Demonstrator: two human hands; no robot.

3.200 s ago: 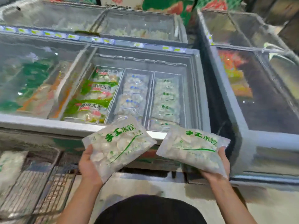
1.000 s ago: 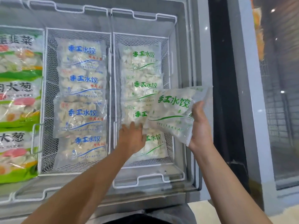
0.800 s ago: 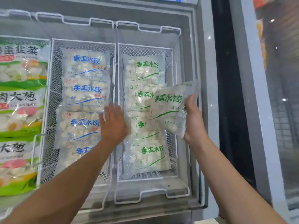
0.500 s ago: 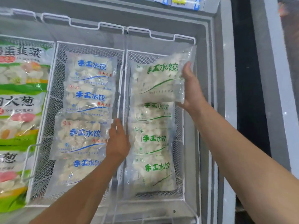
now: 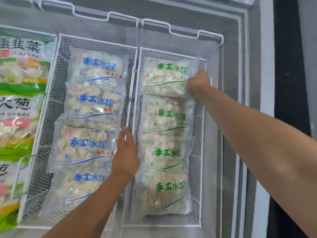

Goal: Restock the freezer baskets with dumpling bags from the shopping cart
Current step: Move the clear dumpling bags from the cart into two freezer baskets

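While the right hand (image 5: 199, 82) grips the right edge of a clear plastic dumpling bag with green writing (image 5: 164, 78), its fingers curled round the film, that bag lies flat at the far end of the right white wire-mesh basket (image 5: 202, 169) inside the grey chest freezer (image 5: 253, 83); the green characters on it read 手工水饺, with a green curved line under them. Three more clear bags with the same green print (image 5: 167, 155) lie in a row toward the near end of this basket, each one overlapping the next; two of them show small red characters 留军 at the upper left corner (on the nearest bag this mark is too blurred to read).

The left hand (image 5: 126, 155) is flat with straight fingers and holds nothing; it rests on the wire divider between the two baskets, touching the right edge of a clear bag with blue writing (image 5: 82, 148). The left white wire-mesh basket (image 5: 46, 117) holds four such bags in a row, all printed 手工水饺 in blue with a blue curved line; small red characters stand at their lower right, but I cannot read them surely.

Further left, larger green and white printed bags (image 5: 18, 93) fill another compartment; the big dark characters 韭菜 and 大葱 can be read on them.
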